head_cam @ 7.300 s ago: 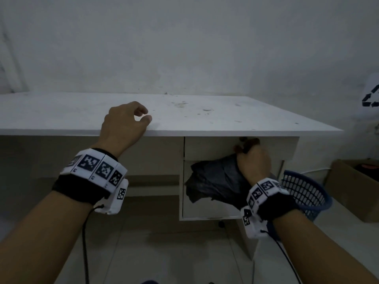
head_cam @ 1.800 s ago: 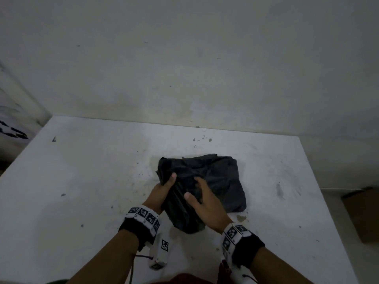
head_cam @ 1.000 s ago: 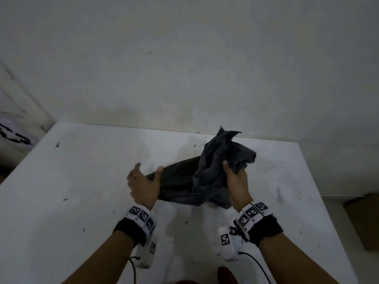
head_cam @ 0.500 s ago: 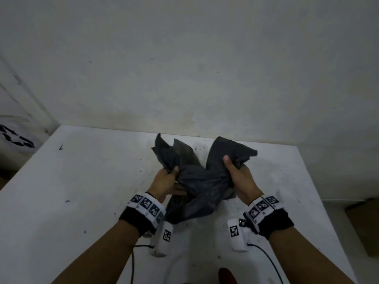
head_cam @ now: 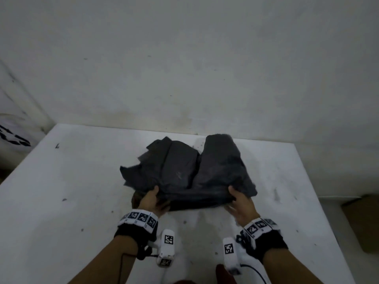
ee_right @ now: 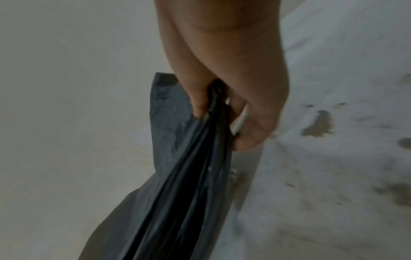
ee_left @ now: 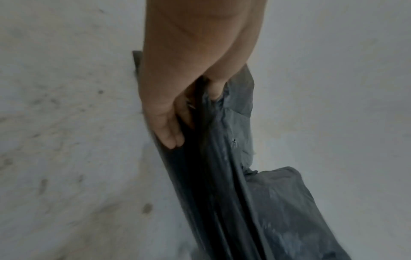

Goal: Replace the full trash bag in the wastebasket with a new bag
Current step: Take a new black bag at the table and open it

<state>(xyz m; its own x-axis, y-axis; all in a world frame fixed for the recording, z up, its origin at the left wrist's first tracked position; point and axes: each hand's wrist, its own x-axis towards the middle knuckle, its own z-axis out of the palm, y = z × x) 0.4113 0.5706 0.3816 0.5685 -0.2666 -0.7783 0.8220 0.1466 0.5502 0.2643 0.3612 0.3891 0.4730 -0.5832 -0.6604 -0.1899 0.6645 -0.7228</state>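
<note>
The left hand (head_cam: 151, 201) and the right hand (head_cam: 241, 203) each pinch one end of the near edge of a new black trash bag (head_cam: 184, 173), thumb on top and fingers (ee_left: 170, 135) curled beneath, so that both hands are clamped on the film. The edge runs taut between the two thumbs, and the rest of the bag spreads away from the fingertips over the white table (head_cam: 61, 201), toward the wall.

The step in hand appears to be unfolding the bag and finding its mouth. To do it well, the pinches should probably stay light and near the corners, so the layers between the fingers can slide apart; a firm grip through every layer would likely keep the mouth closed. Drawing the hands apart evenly, then lifting and shaking, should let the folded part drop open. Thin film of this kind may tear if pulled sharply.

The bag is dark grey to black, matte and creased. Beyond the fingers it lies in two humped lobes with a cleft between them, the left lobe ending in ragged, folded corners. In the wrist views the gathered edge shows as several stacked pleats passing from one hand's fingers to the other's. Whether the pinched edge is the open end cannot be told. The wastebasket is out of view.
</note>
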